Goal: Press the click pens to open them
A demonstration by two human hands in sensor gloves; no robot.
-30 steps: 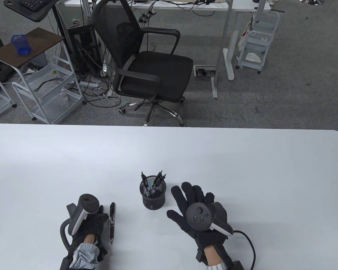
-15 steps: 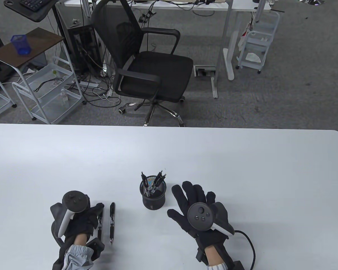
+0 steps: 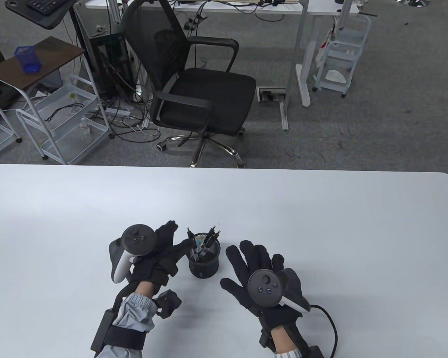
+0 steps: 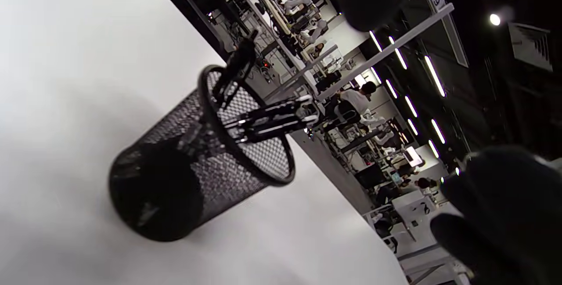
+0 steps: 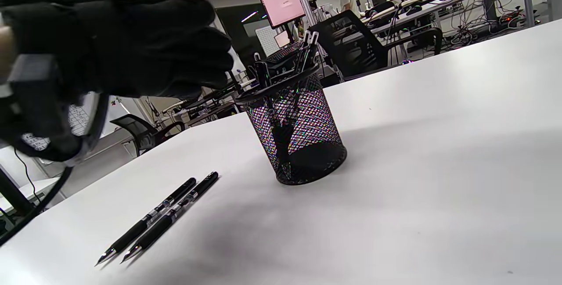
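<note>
Currently one black mesh pen cup (image 3: 204,261) stands upright on the white table (image 3: 321,223), between the two gloved hands. Four click pens (image 3: 203,242) show above its rim in the table view, leaning outward, buttons up; the exact count inside is hard to confirm through the mesh. Two more pens (image 5: 158,219) lie flat on the table, seen only in the right wrist view; in the table view the left forearm covers them. They lie side by side, parallel and close to touching, tips extended and aimed toward the near table edge, long axes running diagonally toward the cup.

Left hand (image 3: 160,253): raised just beside the cup's left rim, fingers (image 3: 181,246) loosely curled, reaching toward the standing pens; holds nothing. Whether a fingertip touches a pen cannot be told. Left wrist view shows only blurred, dark fingertip edges, cup (image 4: 193,162) tilted in frame.

Right hand (image 3: 254,272): flat on the table right of the cup, fingers spread, empty. A cable (image 3: 330,324) trails from its wrist; wrist cut off by the frame's bottom edge.
</note>
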